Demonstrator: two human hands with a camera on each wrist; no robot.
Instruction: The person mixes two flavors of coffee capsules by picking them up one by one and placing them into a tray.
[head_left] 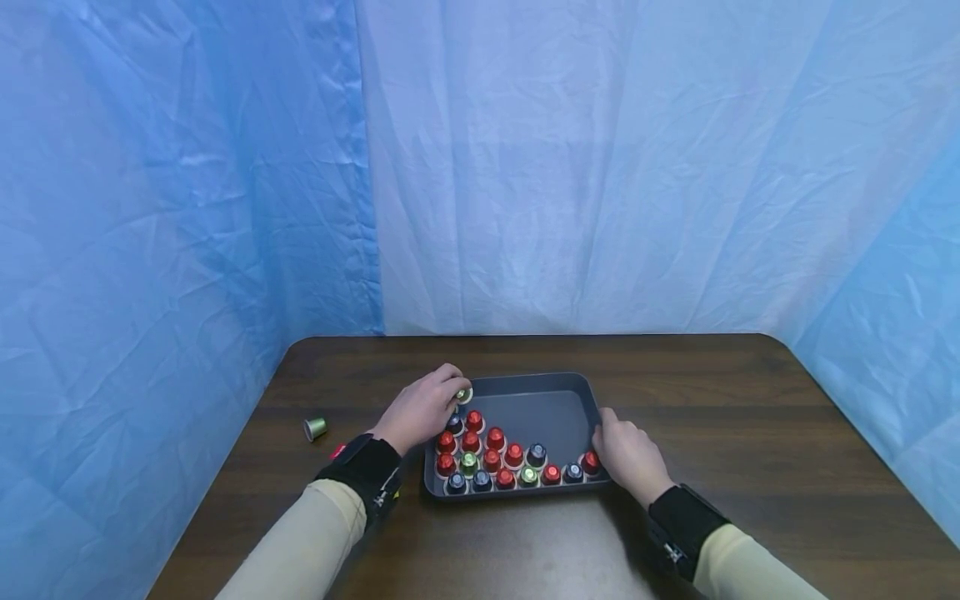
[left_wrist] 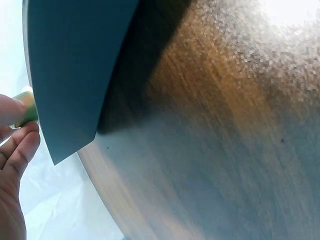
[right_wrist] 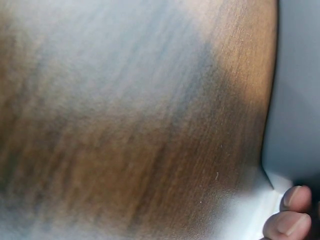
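A dark grey baking tray [head_left: 536,404] on the table holds several red, green and dark blue coffee capsules, standing in rows along its left and near sides. At the far left corner my left hand [head_left: 426,407] pinches a green coffee capsule [head_left: 464,395] between thumb and fingers. The left wrist view shows this green capsule [left_wrist: 27,107] just beyond the tray wall [left_wrist: 75,75]. My right hand [head_left: 628,454] grips the tray's right edge; its fingertips [right_wrist: 287,225] show beside the tray wall [right_wrist: 297,100] in the right wrist view.
A loose green capsule [head_left: 315,429] lies on its side left of the tray. Something red [head_left: 337,451] shows partly behind the left wrist. Blue and white sheeting [head_left: 570,167] hangs around the brown wooden table [head_left: 750,433].
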